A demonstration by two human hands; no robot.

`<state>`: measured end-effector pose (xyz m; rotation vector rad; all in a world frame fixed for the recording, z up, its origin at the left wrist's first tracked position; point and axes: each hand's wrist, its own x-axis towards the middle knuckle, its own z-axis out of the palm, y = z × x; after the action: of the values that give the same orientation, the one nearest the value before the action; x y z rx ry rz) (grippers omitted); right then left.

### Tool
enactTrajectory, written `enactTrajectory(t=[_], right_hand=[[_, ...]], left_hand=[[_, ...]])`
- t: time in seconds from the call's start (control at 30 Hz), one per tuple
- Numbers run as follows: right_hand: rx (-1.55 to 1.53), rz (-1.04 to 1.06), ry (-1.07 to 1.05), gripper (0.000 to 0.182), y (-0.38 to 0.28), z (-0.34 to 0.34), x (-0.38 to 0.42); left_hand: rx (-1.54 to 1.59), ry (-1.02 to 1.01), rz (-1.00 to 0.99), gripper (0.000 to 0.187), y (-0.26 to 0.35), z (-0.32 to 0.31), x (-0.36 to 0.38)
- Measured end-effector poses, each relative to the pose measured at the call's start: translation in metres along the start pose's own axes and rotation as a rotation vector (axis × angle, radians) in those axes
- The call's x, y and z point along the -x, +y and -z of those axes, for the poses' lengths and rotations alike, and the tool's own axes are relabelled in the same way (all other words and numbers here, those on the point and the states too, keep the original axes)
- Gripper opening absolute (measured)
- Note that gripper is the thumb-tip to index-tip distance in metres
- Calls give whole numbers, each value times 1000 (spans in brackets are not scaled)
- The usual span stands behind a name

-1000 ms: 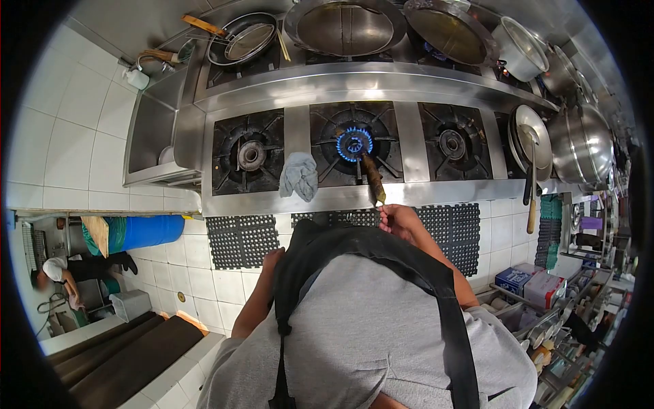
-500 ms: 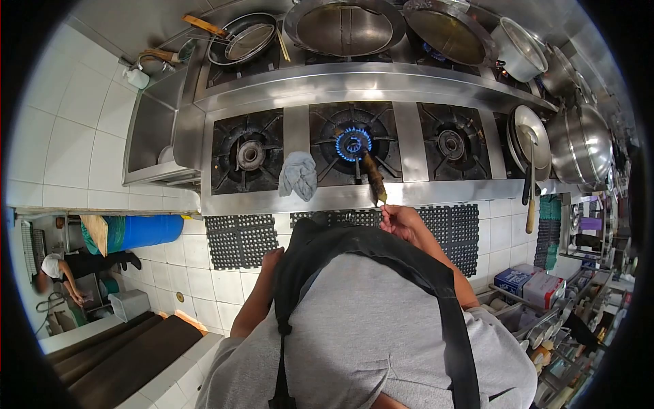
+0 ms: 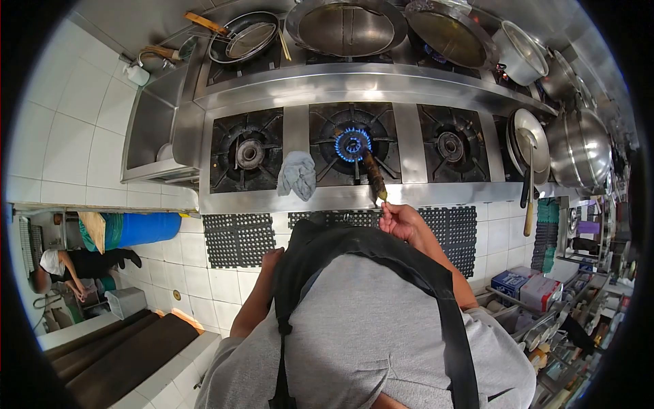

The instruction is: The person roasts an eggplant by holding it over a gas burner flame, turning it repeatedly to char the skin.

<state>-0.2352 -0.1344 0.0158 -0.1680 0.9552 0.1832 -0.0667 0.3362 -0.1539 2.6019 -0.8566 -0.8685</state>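
My right hand [image 3: 400, 222] pinches the green stem end of a long, charred eggplant [image 3: 374, 174]. The eggplant slants over the front of the middle burner [image 3: 353, 144], its far end at the ring of blue flame. My left hand [image 3: 273, 258] hangs low beside the black apron [image 3: 300, 244], away from the stove, and its fingers are mostly hidden. A crumpled grey cloth [image 3: 297, 176] lies on the steel strip left of the lit burner.
Unlit burners [image 3: 249, 154] flank the flame. Behind stand a frying pan [image 3: 246, 39], large woks [image 3: 346, 28] and a pot [image 3: 520, 53]. Stacked pans with a ladle [image 3: 530, 184] jut out at right. A sink [image 3: 151, 140] is at left. Another person [image 3: 78, 269] works far left.
The eggplant stays over the flame in my right hand with hardly any movement. The view shifts very slightly. The person at far left moves their hands a little.
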Motion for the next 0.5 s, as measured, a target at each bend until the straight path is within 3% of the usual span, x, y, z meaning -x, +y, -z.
enactTrajectory(t=[0.27, 0.37, 0.47, 0.5], right_hand=[[-26, -34, 30, 17, -5, -1, 2], [8, -62, -2, 17, -7, 7, -3], [75, -31, 13, 18, -7, 6, -2], [86, -26, 24, 19, -7, 6, -1]], left_hand=[[166, 10, 101, 27, 2, -4, 0], [435, -56, 289, 28, -2, -8, -3], [449, -152, 475, 32, 15, 7, -7], [413, -143, 432, 34, 15, 6, -6]])
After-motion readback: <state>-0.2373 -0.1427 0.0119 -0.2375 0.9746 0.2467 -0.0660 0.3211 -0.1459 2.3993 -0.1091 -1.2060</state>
